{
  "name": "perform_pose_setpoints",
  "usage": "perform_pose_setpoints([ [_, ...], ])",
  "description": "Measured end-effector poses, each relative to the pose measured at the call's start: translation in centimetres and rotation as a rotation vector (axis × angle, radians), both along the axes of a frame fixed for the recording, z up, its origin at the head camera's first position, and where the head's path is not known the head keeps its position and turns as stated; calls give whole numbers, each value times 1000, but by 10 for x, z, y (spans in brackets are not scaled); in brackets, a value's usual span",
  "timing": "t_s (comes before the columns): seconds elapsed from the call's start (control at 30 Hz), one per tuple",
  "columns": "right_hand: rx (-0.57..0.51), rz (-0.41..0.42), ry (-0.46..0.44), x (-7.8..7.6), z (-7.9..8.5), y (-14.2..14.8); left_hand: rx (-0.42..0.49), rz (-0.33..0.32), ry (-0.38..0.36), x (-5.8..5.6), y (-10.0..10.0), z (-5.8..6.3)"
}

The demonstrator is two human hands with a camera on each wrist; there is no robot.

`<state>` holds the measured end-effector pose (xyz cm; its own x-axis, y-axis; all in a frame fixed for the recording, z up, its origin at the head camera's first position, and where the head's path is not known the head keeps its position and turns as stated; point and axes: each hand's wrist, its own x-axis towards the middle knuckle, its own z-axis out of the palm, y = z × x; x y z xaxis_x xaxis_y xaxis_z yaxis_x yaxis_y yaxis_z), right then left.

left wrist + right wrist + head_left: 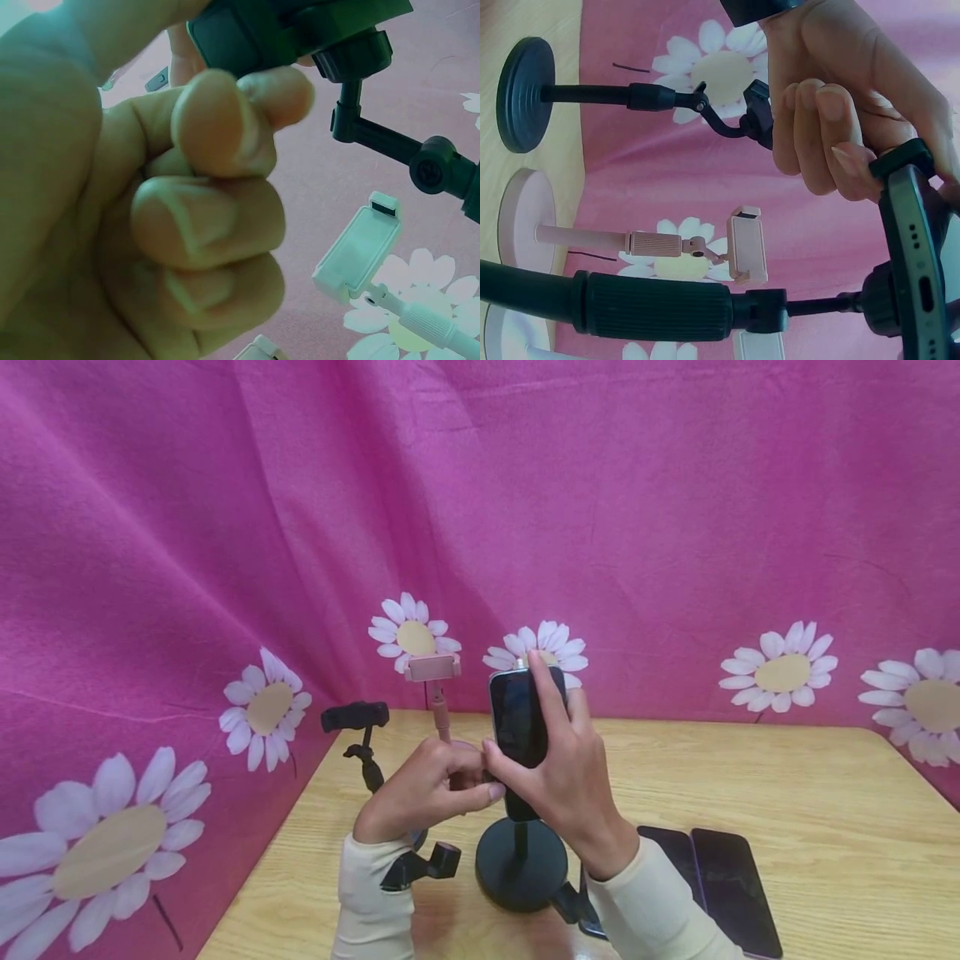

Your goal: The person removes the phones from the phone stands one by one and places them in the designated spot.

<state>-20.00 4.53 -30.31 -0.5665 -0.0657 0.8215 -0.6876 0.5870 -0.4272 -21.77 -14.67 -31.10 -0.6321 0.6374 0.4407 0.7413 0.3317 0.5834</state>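
Note:
A dark-screened phone (517, 714) stands upright at the top of a black phone stand with a round base (521, 885). My right hand (566, 768) grips the phone, thumb by its left edge and the index finger stretched up along the screen. At the phone's left side my left hand (427, 789) pinches the stand's black clamp (322, 26) with thumb and forefinger, the other fingers curled in. In the right wrist view, the clamp's end piece (904, 157) hooks over the phone's edge, and the stand's ribbed neck (656, 304) runs up behind it.
To the left are another black phone stand (355, 717) and a pink one (432, 668). A white stand base (514, 330) shows in the right wrist view. Phones (735, 885) lie by the right forearm. A pink daisy-print cloth (645, 527) hangs behind the wooden table (810, 793).

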Motion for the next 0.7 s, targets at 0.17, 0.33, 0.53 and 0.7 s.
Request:
perform_pose_setpoints([
  [0.17, -8, 69, -20, -1, -1, 3, -9, 1, 6, -1, -1, 0],
  [0.33, -67, 183, -64, -1, 2, 8, -11, -2, 23, -2, 0, 0],
  [0.53, -145, 362, -180, 2, 6, 17, -11, -4, 1, -1, 0, -1],
  [0.7, -179, 479, -283, 4, 12, 24, -17, 7, -11, -1, 0, 0],
])
